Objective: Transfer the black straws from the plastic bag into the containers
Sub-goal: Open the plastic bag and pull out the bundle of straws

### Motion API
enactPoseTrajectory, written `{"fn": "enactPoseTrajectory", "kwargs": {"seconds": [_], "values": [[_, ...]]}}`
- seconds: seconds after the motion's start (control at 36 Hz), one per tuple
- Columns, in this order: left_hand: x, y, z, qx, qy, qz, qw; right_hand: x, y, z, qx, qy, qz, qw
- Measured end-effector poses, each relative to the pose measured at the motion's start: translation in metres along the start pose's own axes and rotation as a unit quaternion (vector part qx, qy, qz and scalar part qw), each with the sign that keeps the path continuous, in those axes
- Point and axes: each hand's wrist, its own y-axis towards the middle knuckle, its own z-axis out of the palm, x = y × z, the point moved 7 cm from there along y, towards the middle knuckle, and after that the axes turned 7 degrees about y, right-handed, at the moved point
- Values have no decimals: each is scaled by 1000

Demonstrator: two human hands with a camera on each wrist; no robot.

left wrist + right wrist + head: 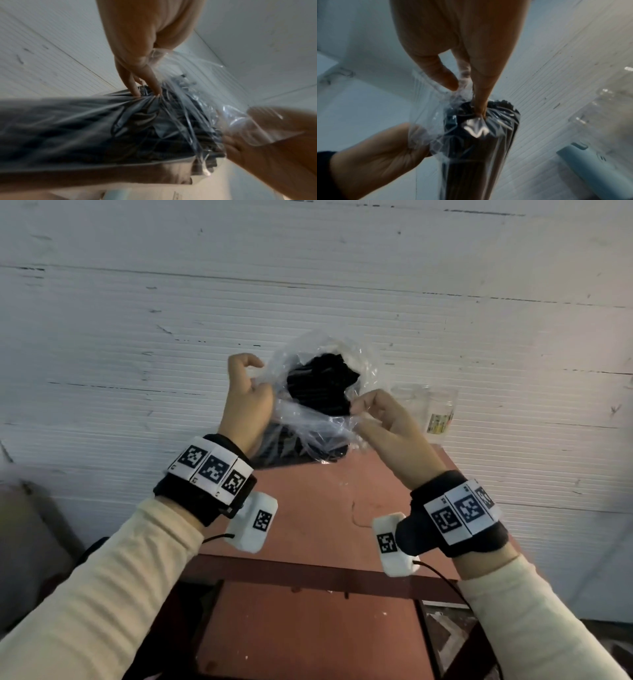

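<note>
Bag's [318, 419] lower end hides behind the left hand [248, 402]; blurred clear container [433, 412] barely readable

Plastic bag [318, 405] at frame centre, standing on far end of table [318, 508], straws [322, 381] inside it. Left hand [248, 395] on bag's left edge, right hand [387, 422] on its right edge. Container [435, 412] right of bag, behind right hand. Wall [308, 285] fills upper frame behind everything.
</note>
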Motion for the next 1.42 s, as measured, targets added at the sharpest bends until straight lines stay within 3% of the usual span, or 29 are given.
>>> {"fn": "enactPoseTrajectory", "kwargs": {"seconds": [0.08,0.19,0.28,0.44,0.61,0.81,0.97,1.14,1.28,1.33,1.42], "values": [[11,-3,-4,8,-27,-40,999,-2,-2,2,11,-16,0,1000],[30,-12,-1,47,1,-93,994,-24,-6,8,43,-46,89,994],[44,-15,-3,62,34,-116,991,-27,-10,13,52,-19,105,993],[50,-26,2,137,167,-125,968,-33,-12,6,-22,-6,112,993],[42,-41,19,156,63,-192,967,-23,-2,9,-43,-64,22,997],[17,-26,19,147,40,-170,973,0,15,21,-21,81,-20,996],[12,-23,19,116,-21,-164,979,22,23,28,15,117,-66,991],[24,-29,21,112,-49,-150,981,6,14,19,-46,63,-16,997],[26,-33,24,123,-52,-146,980,3,5,0,-122,43,-67,989],[24,-36,26,126,-34,-135,982,4,4,-7,-159,6,-78,984],[24,-42,28,122,18,-109,986,1,6,-19,-207,-94,-24,973]]}}
